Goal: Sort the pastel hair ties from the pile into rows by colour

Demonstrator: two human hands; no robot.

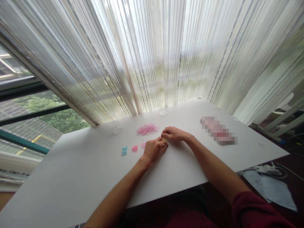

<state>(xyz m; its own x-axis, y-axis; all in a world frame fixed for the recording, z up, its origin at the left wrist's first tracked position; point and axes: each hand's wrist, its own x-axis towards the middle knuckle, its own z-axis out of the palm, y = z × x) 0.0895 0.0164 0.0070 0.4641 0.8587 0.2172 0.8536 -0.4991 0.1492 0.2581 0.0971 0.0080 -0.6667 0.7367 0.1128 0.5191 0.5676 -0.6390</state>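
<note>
Pink bands (147,129) in one loose heap on a white desk (83,171), with three small groups in a row on the near side: one teal group (124,151), one deeper pink group (135,148) and one pale pink group (143,145), the last partly hidden by the left hand (154,150). Single bands too fine and tangled to count. Long axis of the heap running left to right, individual bands turned every which way; teal group longer from near to far, the row of three rising slightly toward the right. Heap just beyond the left hand and to the left of the right hand (174,133); the row to the left of the left hand, pale pink group nearest.

Both hands together at mid-desk, fingers bent and tips meeting over something small and pale (164,138), too small to identify; grip of each hand impossible to tell for certain. On the far side, one clear round dish (163,112) near the curtain (152,63), and clear ware (117,127) farther left, number of pieces uncertain. To the right, well apart from the hands, one pixelated pinkish object (218,131), slanting from far left to near right.
</note>
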